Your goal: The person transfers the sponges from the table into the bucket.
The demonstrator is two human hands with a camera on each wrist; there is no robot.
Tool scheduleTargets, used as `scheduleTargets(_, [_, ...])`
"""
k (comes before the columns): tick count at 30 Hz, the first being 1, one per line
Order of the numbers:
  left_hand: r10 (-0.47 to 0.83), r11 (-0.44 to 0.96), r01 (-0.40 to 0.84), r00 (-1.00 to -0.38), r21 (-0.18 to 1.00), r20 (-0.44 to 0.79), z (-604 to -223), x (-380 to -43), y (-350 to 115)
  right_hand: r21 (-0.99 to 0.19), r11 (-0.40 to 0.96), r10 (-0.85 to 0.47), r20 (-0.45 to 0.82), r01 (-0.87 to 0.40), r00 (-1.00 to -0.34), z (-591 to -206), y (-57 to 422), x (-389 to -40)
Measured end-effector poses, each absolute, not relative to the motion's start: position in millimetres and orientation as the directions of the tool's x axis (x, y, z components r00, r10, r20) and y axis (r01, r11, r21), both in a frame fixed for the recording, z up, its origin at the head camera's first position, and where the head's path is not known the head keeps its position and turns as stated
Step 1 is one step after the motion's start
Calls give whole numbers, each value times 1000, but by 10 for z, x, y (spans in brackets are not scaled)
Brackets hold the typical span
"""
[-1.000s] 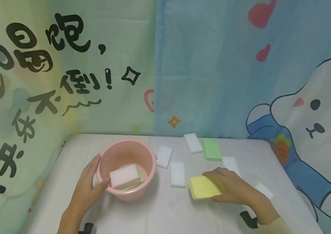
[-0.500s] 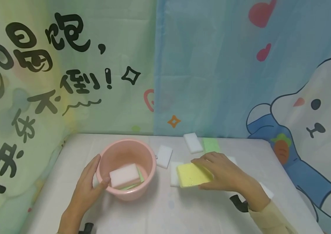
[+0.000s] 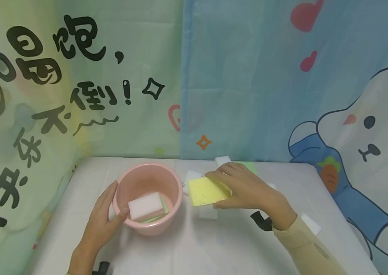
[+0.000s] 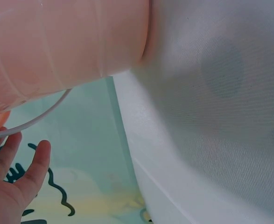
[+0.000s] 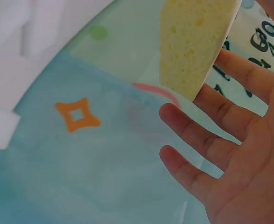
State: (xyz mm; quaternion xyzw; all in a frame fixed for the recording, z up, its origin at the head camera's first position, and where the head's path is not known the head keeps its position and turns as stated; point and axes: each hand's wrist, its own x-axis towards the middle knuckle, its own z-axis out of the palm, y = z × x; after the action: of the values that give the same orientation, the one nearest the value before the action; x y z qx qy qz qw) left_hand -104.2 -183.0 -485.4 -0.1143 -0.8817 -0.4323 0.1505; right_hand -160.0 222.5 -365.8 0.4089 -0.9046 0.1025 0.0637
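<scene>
My right hand (image 3: 248, 189) pinches a yellow sponge (image 3: 209, 191) between thumb and fingers, raised above the table just right of a pink bucket (image 3: 176, 208). In the right wrist view the porous sponge (image 5: 193, 46) sits by the upper fingers, while the two lower fingers stretch out free of it. My left hand (image 3: 101, 221) holds the bucket's left rim, thumb over the edge and fingers along the outside. Inside the bucket lie a white sponge (image 3: 145, 207) and something light green under it. The left wrist view shows the bucket's side and its thin handle (image 4: 38, 116).
White sponges lie right of the bucket, one (image 3: 208, 213) partly covered by the held sponge and another (image 3: 222, 160) at the table's back edge. A green sponge (image 3: 250, 167) is mostly hidden behind my right hand. A printed curtain (image 3: 235, 76) hangs behind the white-covered table (image 3: 166, 256).
My right hand has carried the yellow sponge left and upward in the view, from the table's right half to near the bucket. My left hand and the bucket have stayed put.
</scene>
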Motion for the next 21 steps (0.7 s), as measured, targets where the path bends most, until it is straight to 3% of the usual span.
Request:
scheduleTargets(13, [68,607,308,-939,733,338,-4862,-1051,-1841,-165,569,-781,196,-805,-593,-3471,1609,-1772])
scheduleTargets(21, [70,616,312,-936,724,344,-4885,-1067,-1851,-163,595,-778,128,-787,-615,-3517,1211,-1836])
